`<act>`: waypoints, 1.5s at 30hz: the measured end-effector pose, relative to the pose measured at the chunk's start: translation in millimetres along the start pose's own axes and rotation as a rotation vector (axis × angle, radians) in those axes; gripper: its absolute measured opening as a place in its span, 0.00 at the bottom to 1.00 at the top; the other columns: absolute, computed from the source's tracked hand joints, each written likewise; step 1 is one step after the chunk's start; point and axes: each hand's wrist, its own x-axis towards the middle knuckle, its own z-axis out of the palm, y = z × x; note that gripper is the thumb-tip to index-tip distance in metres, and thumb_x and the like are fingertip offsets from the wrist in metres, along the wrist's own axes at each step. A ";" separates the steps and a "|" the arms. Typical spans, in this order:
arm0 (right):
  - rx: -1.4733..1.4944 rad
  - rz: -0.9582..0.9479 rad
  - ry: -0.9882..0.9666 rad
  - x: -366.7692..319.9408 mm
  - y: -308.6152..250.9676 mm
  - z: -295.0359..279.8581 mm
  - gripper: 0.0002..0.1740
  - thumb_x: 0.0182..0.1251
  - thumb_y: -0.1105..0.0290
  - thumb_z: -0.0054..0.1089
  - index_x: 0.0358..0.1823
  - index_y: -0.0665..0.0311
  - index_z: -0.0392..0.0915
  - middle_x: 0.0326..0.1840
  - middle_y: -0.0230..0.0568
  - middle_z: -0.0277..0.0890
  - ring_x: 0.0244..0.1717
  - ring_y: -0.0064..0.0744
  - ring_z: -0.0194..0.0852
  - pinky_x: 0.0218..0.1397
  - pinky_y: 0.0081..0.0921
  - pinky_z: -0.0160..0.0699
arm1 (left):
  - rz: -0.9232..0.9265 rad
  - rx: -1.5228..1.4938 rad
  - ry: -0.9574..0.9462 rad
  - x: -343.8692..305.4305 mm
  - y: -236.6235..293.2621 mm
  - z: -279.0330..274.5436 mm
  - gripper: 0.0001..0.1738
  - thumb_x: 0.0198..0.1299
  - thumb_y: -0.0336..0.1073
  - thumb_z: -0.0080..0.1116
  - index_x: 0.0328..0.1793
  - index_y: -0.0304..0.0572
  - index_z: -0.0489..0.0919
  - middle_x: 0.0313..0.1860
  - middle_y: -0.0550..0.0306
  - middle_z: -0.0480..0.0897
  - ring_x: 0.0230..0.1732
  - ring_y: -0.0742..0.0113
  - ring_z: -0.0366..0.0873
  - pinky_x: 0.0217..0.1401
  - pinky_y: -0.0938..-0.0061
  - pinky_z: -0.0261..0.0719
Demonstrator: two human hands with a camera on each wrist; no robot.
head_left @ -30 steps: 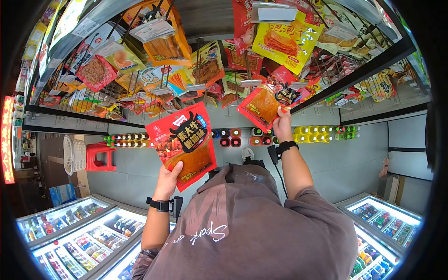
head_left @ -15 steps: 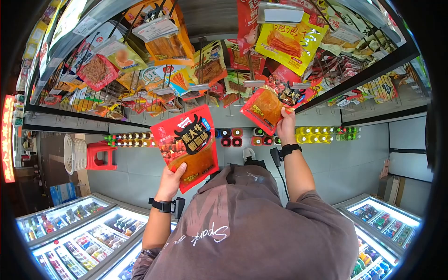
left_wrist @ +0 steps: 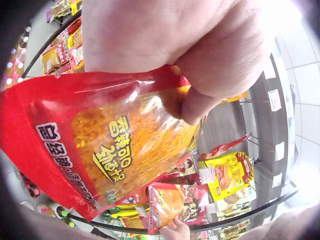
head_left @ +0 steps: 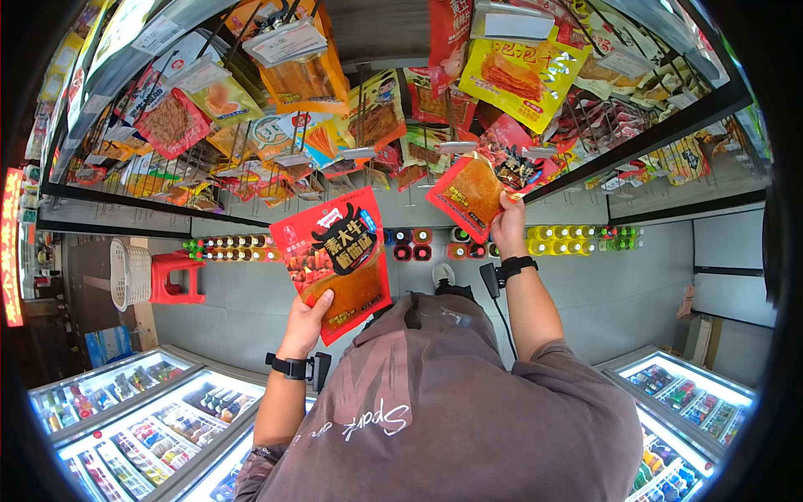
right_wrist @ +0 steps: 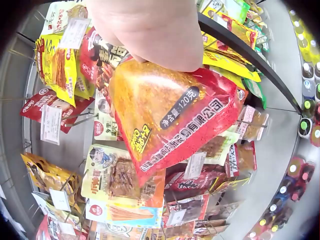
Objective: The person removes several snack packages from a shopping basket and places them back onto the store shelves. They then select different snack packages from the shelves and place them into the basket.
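Note:
My left hand (head_left: pixel 306 326) pinches a red snack packet (head_left: pixel 339 272) by its lower left edge, thumb across the front. Black lettering on a bull-head shape marks the packet's upper half, and a clear window lower down shows a flat orange-brown food. Farther right, my right hand (head_left: pixel 507 229) holds a second red packet (head_left: pixel 467 196) of similar look by its lower right edge, just below the hanging rack. Its window and white print face the camera in the right wrist view, with the hand (right_wrist: pixel 155 35) covering part of the top. The fingers behind both packets are hidden.
Snack packets hang on hooks above, among them a yellow packet (head_left: pixel 525 75) and an orange one (head_left: pixel 303 79). A dark shelf bar (head_left: pixel 640 142) runs near my right hand. Bottles (head_left: pixel 562 241) line the floor below. A red stool (head_left: pixel 177 279) and lit freezers (head_left: pixel 180 431) stand around.
My left hand and its packet have shifted slightly right, and the packet stands a little straighter. The right hand's packet has wavered slightly near the rack; both hands keep their hold.

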 end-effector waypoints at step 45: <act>0.166 0.344 -0.037 10.6 -10.0 -6.1 0.16 0.71 0.74 0.47 0.57 0.71 0.67 0.59 0.48 0.72 0.62 0.43 0.70 0.70 0.43 0.64 | -0.022 -0.046 -0.008 5.2 -8.3 -20.9 0.17 0.66 0.32 0.55 0.58 0.32 0.74 0.51 0.57 0.80 0.51 0.70 0.76 0.56 0.72 0.74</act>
